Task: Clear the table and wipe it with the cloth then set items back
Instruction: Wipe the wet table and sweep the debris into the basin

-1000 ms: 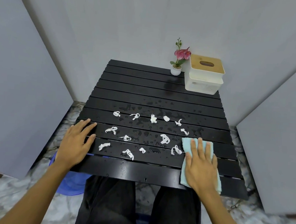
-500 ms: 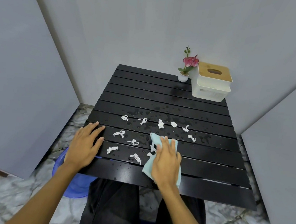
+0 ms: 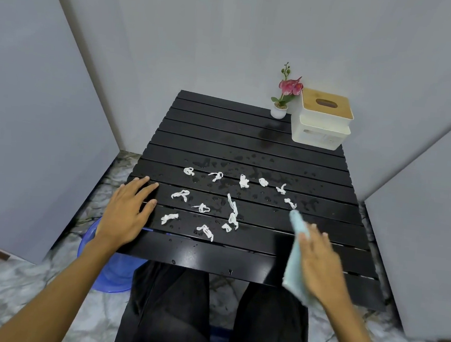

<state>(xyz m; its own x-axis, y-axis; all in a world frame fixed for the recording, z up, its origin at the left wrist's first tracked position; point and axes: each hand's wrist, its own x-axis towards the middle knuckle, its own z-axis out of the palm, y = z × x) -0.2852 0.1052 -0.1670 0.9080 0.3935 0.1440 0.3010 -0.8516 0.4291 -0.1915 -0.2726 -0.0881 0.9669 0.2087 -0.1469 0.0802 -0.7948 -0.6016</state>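
**Cloth swept back to the right side of a wet, littered desk**

A black slatted desk (image 3: pixel 248 151) fills the view, wet with droplets between the two hands. A blue basin (image 3: pixel 110 267) sits on the marble floor below the left hand, partly under the desk edge. At the far right corner, well beyond the right hand, stand a white tissue box with a wooden lid (image 3: pixel 322 119) and, just left of it, a small potted pink flower (image 3: pixel 283 99).

The left hand (image 3: pixel 127 211) lies flat and open on the near left slats, holding nothing, as it did half a second ago. The right hand (image 3: pixel 317 262), fingers spread and blurred, presses the light blue cloth (image 3: pixel 294 260) near the front right edge; half a second ago hand and cloth were at the middle of the desk.

White paper scraps (image 3: pixel 204 231) lie scattered between the hands. A few near the centre (image 3: pixel 232 213) now form a bunched line where the cloth passed.
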